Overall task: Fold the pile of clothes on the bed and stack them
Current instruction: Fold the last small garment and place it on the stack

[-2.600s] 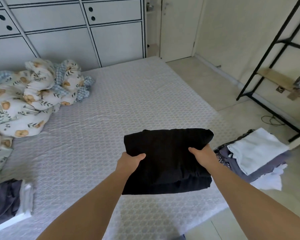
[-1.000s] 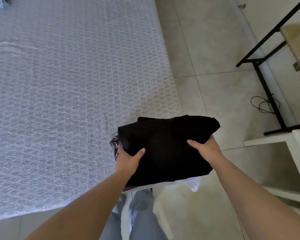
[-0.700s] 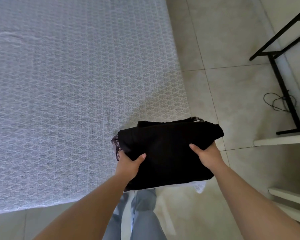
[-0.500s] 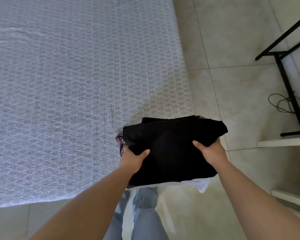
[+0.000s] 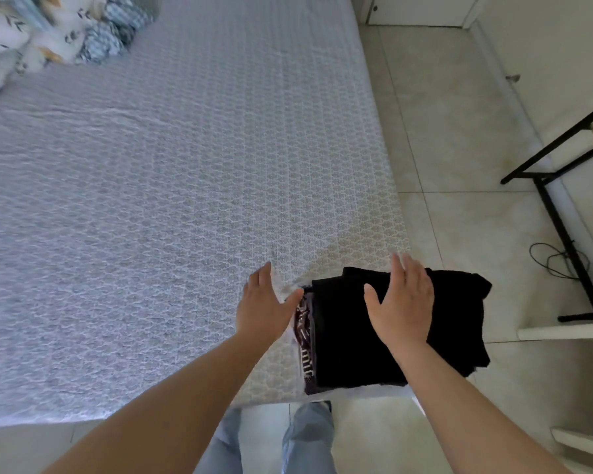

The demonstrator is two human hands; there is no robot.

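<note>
1. Black folded garment [image 5: 391, 330] now released; half a second ago gripped at both sides, now lying on top of the stack [image 5: 305, 340] at the near right corner of the bed [image 5: 185, 200].
2. Left hand [image 5: 266, 307] open, fingers straight, just left of the stack over the bedcover, holding nothing.
3. Right hand [image 5: 403, 302] open, flat over the black garment's top; touching or hovering, cannot tell.
4. Likely meaning: this piece stacked, placement done bar a pat-down.
5. Stack sits tight to the bed's corner; black garment's right side overhangs the edge above the floor [image 5: 459, 165], slip risk.
6. Plenty of bare bedcover left and ahead; bundled patterned bedding [image 5: 48, 32] far top left, black rack [image 5: 562, 241] well apart on the right.
</note>
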